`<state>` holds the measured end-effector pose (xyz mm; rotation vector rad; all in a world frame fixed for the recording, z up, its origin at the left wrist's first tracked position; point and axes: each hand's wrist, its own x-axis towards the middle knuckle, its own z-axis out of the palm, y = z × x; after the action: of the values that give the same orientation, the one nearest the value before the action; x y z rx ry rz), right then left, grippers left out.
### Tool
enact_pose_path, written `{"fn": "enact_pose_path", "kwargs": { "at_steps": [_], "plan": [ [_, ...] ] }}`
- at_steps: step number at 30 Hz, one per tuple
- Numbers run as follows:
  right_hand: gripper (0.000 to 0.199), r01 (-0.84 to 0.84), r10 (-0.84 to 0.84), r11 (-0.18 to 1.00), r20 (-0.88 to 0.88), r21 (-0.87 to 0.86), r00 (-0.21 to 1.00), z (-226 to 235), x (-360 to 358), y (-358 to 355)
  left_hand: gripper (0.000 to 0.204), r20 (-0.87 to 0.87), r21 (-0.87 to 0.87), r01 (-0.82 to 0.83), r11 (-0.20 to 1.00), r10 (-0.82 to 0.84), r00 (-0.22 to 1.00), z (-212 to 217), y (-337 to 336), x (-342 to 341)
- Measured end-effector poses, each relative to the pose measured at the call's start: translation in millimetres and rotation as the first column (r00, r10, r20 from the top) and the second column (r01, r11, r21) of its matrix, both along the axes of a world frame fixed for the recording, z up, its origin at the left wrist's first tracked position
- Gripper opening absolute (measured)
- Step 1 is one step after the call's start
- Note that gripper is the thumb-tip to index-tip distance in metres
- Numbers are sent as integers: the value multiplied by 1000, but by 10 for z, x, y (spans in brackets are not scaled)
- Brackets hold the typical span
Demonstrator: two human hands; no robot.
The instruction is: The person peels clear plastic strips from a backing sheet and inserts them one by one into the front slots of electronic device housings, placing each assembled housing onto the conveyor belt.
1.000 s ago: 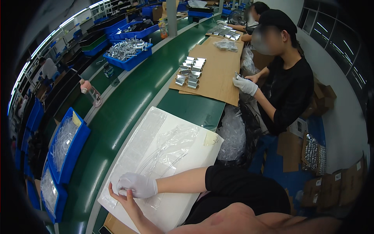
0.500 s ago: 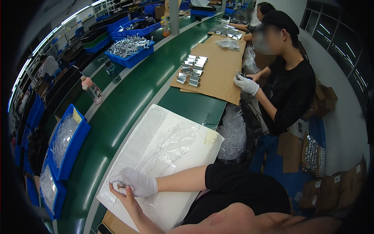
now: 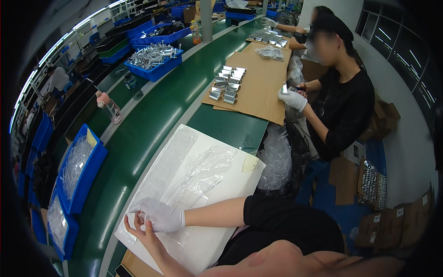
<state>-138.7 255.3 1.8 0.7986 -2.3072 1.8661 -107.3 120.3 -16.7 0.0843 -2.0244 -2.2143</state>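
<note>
My right hand [image 3: 162, 215], in a white glove, reaches in from the right over a white board [image 3: 233, 184]. My bare left hand [image 3: 144, 232] comes up from below and meets it at the board's left edge. The fingers of both hands curl in toward each other, around something small and seemingly clear that I cannot make out. Clear plastic bags [image 3: 210, 161] lie flat on the board beside my gloved hand, with thin clear strips [image 3: 196, 177] on top. A small yellowish paper note [image 3: 250, 164] sits at the board's right corner.
A green conveyor [image 3: 138, 152] curves past, with blue bins of clear plastic pieces [image 3: 78, 166] beyond it. At the right a co-worker [image 3: 346, 92] in a white glove handles a metal piece. Shiny metal brackets [image 3: 228, 83] stand on cardboard [image 3: 258, 87]. Plastic bags [image 3: 277, 157] bulge below the table edge.
My left hand's fingers have shifted slightly left and up against the glove, and spread a little more. The co-worker has turned the metal piece, and a farther person's gloved hand has moved.
</note>
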Motion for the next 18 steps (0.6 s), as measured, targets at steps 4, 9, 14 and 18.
{"fn": "enact_pose_path", "kwargs": {
  "at_steps": [4, 9, 14, 18],
  "plan": [
    [48, -37, 37, 999, 0, -7, 999, -3, -24, -2, 93, 29, -14, 16, 1000, -15, 999, 60, -18, 11],
    [45, 31, -28, 999, -149, 14, 988, -62, -58, -51, 93, 28, -56, 23, 998, -21, 999, 60, -90, -3],
    [47, 10, -11, 1000, -115, -15, 993, -85, -51, -57, 89, 73, -27, 128, 991, -126, 989, 133, -127, 34],
    [49, 16, -23, 998, -112, -68, 993, -140, -28, -61, 90, 34, -30, 144, 989, -143, 989, 80, -122, 22]
  ]
}}
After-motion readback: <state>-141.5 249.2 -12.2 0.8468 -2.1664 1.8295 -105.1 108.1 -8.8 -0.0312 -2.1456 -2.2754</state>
